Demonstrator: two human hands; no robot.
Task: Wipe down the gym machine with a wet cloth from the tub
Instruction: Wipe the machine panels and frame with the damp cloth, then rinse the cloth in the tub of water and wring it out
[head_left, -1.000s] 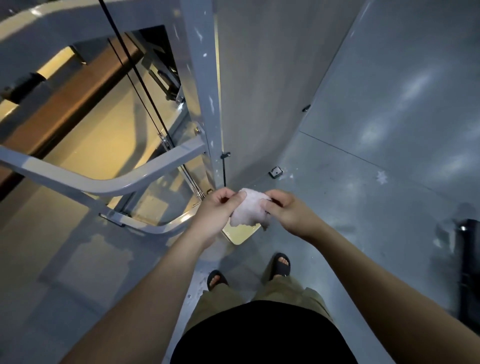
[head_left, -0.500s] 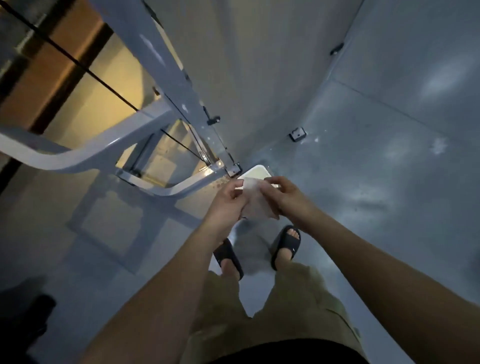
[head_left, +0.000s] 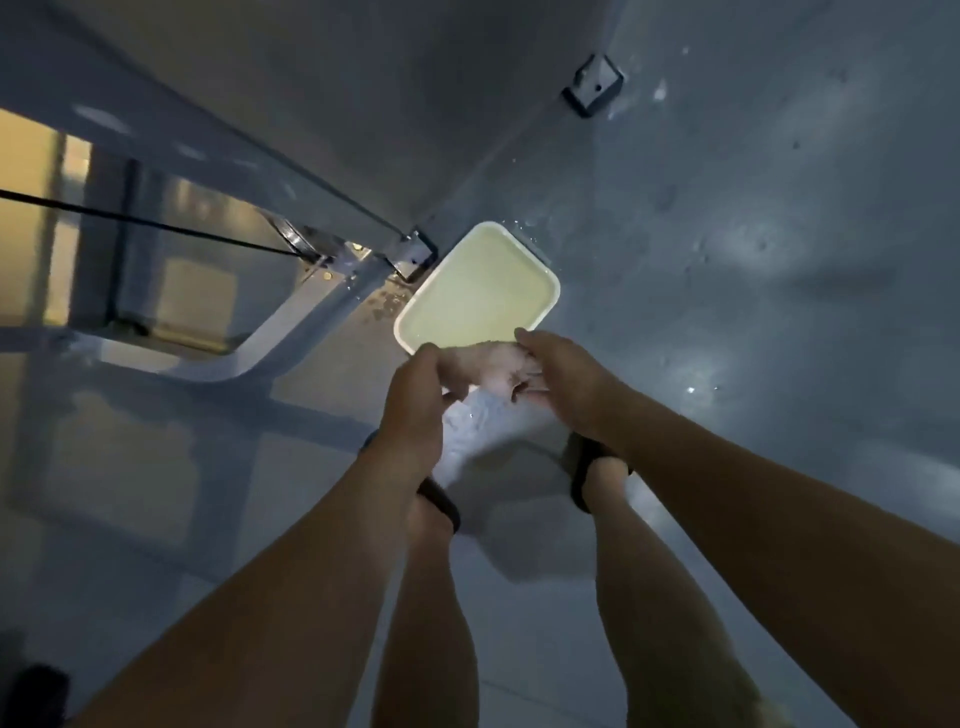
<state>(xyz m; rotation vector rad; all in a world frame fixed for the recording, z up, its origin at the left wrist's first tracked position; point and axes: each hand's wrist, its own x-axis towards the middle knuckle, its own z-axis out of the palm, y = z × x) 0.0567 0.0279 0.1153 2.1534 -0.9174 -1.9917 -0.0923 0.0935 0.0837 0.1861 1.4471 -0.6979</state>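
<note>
A pale, wet cloth (head_left: 493, 366) is bunched between both hands just above the near edge of the tub. My left hand (head_left: 415, 400) grips its left end and my right hand (head_left: 563, 382) grips its right end. The white rectangular tub (head_left: 550, 283) sits on the floor, filled with pale yellowish water. Directly left of the tub stands the grey gym machine frame (head_left: 291, 322), with its base foot bolted down and a black cable (head_left: 145, 224) running to a pulley.
My two feet in dark sandals (head_left: 439, 501) stand on the wet grey floor just behind the tub. A grey wall panel rises behind the tub. A small bolted bracket (head_left: 595, 85) sits on the floor at the back. Water drops lie around the tub.
The view has tipped downward and both hands, still holding the cloth, have dropped toward the tub. The tub now shows in full; the upper machine frame has left the view.
</note>
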